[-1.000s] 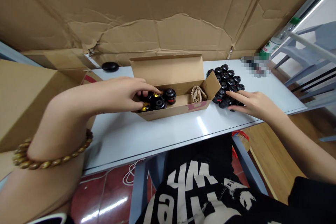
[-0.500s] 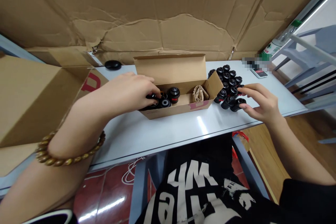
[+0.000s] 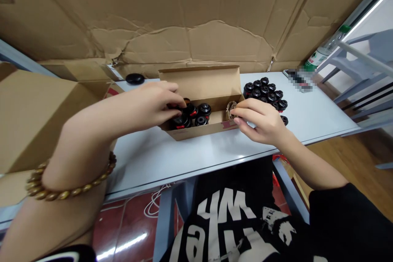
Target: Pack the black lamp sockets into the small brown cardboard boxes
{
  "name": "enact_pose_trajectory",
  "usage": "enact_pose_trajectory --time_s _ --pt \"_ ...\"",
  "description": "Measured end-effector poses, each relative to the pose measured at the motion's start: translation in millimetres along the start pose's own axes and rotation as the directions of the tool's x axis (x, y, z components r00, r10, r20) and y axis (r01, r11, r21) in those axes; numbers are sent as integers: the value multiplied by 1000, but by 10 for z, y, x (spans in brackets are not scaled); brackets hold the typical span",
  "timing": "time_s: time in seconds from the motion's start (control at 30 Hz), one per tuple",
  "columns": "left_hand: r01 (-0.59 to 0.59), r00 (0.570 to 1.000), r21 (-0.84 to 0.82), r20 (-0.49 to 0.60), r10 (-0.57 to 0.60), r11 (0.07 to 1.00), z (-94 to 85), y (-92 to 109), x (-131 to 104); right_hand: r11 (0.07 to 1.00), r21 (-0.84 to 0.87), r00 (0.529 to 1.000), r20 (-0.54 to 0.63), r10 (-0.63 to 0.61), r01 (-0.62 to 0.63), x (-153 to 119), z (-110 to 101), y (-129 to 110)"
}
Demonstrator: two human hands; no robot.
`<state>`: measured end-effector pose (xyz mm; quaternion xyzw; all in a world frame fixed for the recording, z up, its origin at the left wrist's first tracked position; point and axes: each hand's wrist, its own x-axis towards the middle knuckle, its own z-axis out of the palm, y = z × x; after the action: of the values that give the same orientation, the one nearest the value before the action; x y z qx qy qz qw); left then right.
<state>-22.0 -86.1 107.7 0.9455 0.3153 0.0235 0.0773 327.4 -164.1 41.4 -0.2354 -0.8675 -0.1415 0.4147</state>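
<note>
My left hand (image 3: 164, 102) reaches into the left end of a small open cardboard box (image 3: 196, 134). Its fingers are closed over a black round part (image 3: 181, 121), partly hidden by them. Beside it several more black parts with red marks stand together, among them a black part (image 3: 204, 109) near the back wall. At the box's right end my right hand (image 3: 260, 120) has its thumb and fingertips closed at a piece of crumpled brown paper (image 3: 231, 109). The hand covers part of that paper.
Right of the box, a cluster of black parts (image 3: 264, 90) stands on the white table (image 3: 144, 151). A large open carton (image 3: 37, 118) is at left, a black oval object (image 3: 135, 78) behind. A bottle (image 3: 319, 55) stands at the far right. Tall cardboard (image 3: 190, 12) walls the back.
My right hand has moved left from the black parts on the table to the crumpled paper. My left hand has shifted slightly; the parts beside it in the box stand differently.
</note>
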Motion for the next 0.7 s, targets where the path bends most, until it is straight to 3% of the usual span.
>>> enact_pose_trajectory --time_s 0.13,0.2,0.23,0.3,0.4,0.43,0.47,0.53,0.57,0.63,0.7 --pt "-56 968 14 -246 58 998 -137 76 -165 995 70 991 -111 79 -72 52 -18 -146" --pt "-124 911 48 -390 133 991 -200 153 -219 942 242 958 -108 264 -232 121 13 -224" --pt "-148 874 74 -457 166 986 -223 206 -225 865 363 917 -60 394 -347 172 46 -259" --pt "-164 788 116 -583 201 980 -233 333 -189 587 590 784 132 607 -554 303 142 -323" --pt "-129 720 111 -672 170 985 -122 528 -36 155 732 622 425 658 -664 517 299 -421" --pt "-105 722 112 -675 153 988 -53 581 27 72 742 589 465 661 -666 572 340 -459" --pt "-103 688 151 -703 180 983 24 624 91 24 749 561 474 678 -662 610 372 -498" --pt "-157 541 267 -782 309 951 175 685 201 37 759 513 403 758 -650 623 402 -563" --pt "-173 495 296 -798 343 939 235 705 242 95 751 499 332 801 -653 599 395 -579" --pt "-213 484 305 -792 372 928 304 723 284 289 675 516 158 842 -679 496 318 -560" --pt "-250 530 282 -760 375 926 300 692 272 513 490 578 -24 816 -705 348 130 -459"
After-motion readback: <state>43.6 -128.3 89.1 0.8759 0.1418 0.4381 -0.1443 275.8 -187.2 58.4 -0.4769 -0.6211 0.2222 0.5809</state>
